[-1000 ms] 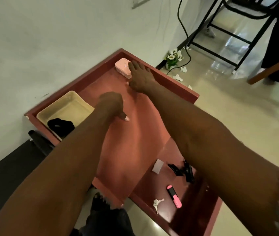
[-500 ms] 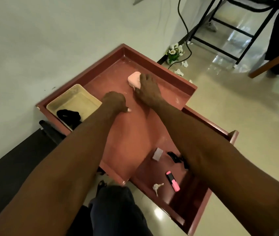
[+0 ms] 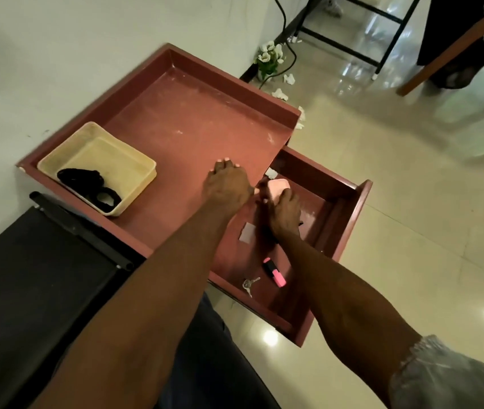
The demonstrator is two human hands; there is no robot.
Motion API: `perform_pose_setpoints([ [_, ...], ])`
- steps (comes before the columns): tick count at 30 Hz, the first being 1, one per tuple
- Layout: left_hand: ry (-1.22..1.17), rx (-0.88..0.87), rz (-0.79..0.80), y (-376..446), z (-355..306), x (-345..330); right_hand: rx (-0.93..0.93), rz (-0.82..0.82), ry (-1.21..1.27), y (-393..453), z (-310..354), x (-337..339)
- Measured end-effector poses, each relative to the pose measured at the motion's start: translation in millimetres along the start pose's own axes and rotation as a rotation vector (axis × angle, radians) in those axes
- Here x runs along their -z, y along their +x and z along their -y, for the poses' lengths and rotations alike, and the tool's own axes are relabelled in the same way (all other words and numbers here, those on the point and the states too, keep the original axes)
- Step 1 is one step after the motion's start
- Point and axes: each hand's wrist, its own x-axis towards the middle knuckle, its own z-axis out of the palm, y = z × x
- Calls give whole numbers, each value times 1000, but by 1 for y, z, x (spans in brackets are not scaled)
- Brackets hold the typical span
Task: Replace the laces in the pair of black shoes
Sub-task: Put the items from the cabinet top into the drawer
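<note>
Your left hand (image 3: 227, 187) lay flat, holding nothing; right hand (image 3: 283, 211) gripped the pink box (image 3: 277, 187). Laces (image 3: 87, 184) sat at 9 o'clock, nearer your left.

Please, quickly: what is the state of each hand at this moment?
Left hand: holds nothing, resting fingers-down on the red table top.
Right hand: closed on the pink box, over the open drawer.

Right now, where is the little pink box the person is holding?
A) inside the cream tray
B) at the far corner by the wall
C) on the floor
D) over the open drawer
D: the right hand holds the pink box above the open drawer.
</note>
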Motion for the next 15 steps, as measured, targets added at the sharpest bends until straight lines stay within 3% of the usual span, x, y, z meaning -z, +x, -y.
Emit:
perform_pose_setpoints([
  [4, 23, 5, 20, 2, -5, -6, -25, 91, -56, -1, -6, -16],
  [11, 39, -15, 13, 7, 0, -13, -43, 59, -107, 2, -3, -17],
  [13, 35, -17, 24, 6, 5, -11, -120, 81, -15, 1, -25, -21],
  [15, 30, -17, 55, 1, 8, -8, -316, 106, 67, -16, -46, -12],
])
